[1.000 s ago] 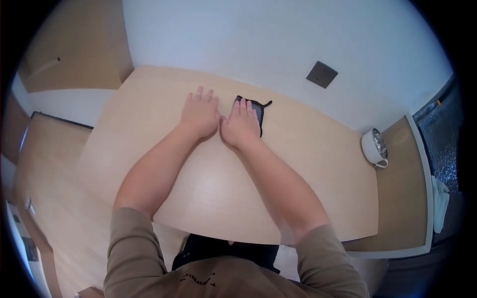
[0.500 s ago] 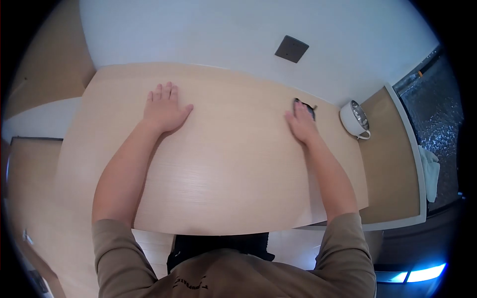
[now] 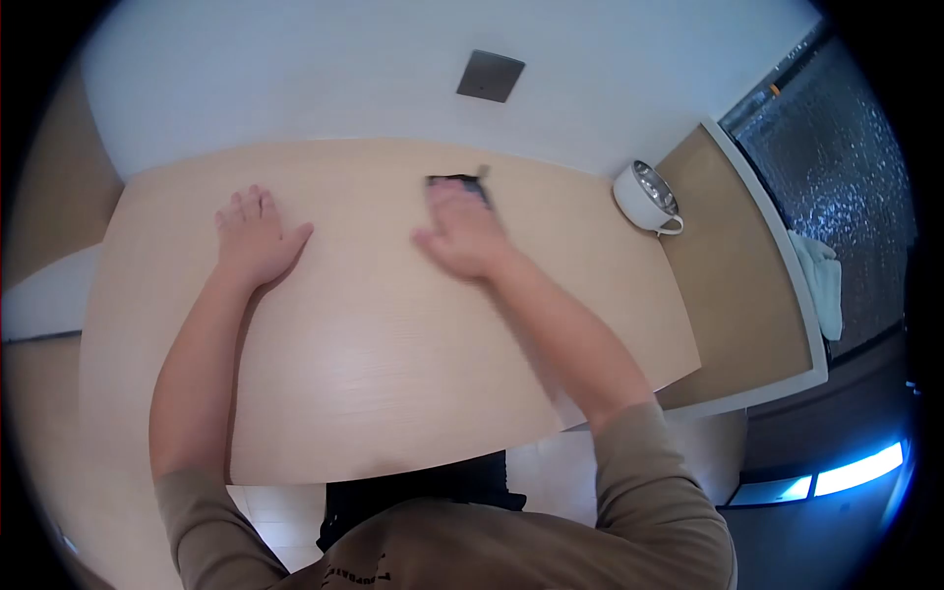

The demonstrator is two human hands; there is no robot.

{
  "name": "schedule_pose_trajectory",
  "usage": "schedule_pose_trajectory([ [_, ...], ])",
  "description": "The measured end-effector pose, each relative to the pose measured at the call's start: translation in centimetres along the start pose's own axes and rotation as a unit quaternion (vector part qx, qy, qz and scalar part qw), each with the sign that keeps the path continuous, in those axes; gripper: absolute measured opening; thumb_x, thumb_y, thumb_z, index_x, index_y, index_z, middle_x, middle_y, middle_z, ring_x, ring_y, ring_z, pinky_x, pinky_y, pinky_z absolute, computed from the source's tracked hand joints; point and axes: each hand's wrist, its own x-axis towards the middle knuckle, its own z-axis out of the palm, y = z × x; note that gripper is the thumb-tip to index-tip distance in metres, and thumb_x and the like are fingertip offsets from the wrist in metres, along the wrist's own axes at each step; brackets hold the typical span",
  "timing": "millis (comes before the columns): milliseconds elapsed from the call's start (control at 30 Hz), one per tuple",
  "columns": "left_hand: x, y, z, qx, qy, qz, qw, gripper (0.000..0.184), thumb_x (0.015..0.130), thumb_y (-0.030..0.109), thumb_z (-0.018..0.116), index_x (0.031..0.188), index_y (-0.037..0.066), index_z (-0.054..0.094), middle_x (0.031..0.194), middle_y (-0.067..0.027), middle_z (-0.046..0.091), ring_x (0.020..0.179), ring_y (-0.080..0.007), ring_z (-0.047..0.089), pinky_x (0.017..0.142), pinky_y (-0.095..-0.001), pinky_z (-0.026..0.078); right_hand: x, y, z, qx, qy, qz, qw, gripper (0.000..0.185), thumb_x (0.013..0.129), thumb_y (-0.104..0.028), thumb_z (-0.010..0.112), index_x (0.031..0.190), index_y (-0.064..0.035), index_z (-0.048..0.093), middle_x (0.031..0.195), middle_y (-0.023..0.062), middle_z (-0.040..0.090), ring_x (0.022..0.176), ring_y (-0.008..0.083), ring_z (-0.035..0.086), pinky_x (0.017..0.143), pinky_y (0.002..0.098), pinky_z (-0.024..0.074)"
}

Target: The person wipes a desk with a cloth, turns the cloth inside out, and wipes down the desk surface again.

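Observation:
My left hand (image 3: 254, 239) lies flat on the left part of the light wooden table (image 3: 344, 344), fingers spread, with nothing in it. Toward the back middle, my right hand (image 3: 460, 231) rests palm down, slightly blurred, with its fingers stretched over a small dark cloth-like item (image 3: 477, 188). Only the item's far edge and right side show, with a small loop at its upper right corner; the rest is hidden under the fingers.
A white cup with a metal inside (image 3: 644, 205) stands at the table's back right, beside a wooden side panel (image 3: 733, 285). On the wall is a dark socket plate (image 3: 491, 76). A pale cloth (image 3: 818, 285) hangs beyond the panel.
My hands moved apart from the middle, my right hand first going far right with the dark item, then back left with it. The camera view has turned rightward.

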Motion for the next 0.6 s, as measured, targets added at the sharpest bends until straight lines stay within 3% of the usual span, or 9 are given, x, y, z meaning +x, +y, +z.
schedule_pose_trajectory([
  [67,0.0,0.1,0.0,0.006,-0.003,0.002,1.0,0.095,0.092,0.064,0.043,0.155,-0.003,0.017,0.163,-0.0186,0.014,0.152,-0.0362,0.008,0.121,-0.0528,0.006,0.0,-4.8,-0.2,0.006,-0.009,-0.051,0.999,0.078,0.095,-0.048,0.044,0.147,0.0083,0.03,0.155,0.0275,0.03,0.146,0.0392,0.026,0.12,0.044,0.0206],
  [233,0.1,0.0,0.0,0.018,-0.01,0.004,1.0,0.097,0.092,0.066,0.042,0.155,-0.003,0.016,0.163,-0.0179,0.014,0.152,-0.0365,0.007,0.121,-0.0526,0.006,-0.6,-3.5,-0.1,0.034,-0.031,-0.068,0.997,0.078,0.098,-0.051,0.041,0.152,0.0035,0.026,0.16,0.0199,0.024,0.15,0.0335,0.019,0.122,0.0422,0.0152],
  [600,1.6,-0.1,1.3,0.017,-0.001,0.014,1.0,0.093,0.094,0.061,0.045,0.155,-0.002,0.016,0.163,-0.0177,0.014,0.151,-0.0384,0.009,0.121,-0.0531,0.008,-6.7,18.9,-2.8,-0.015,-0.018,0.044,0.999,0.072,0.099,-0.047,0.042,0.152,-0.0001,0.029,0.16,0.0186,0.025,0.15,0.0316,0.02,0.122,0.0414,0.0159],
])
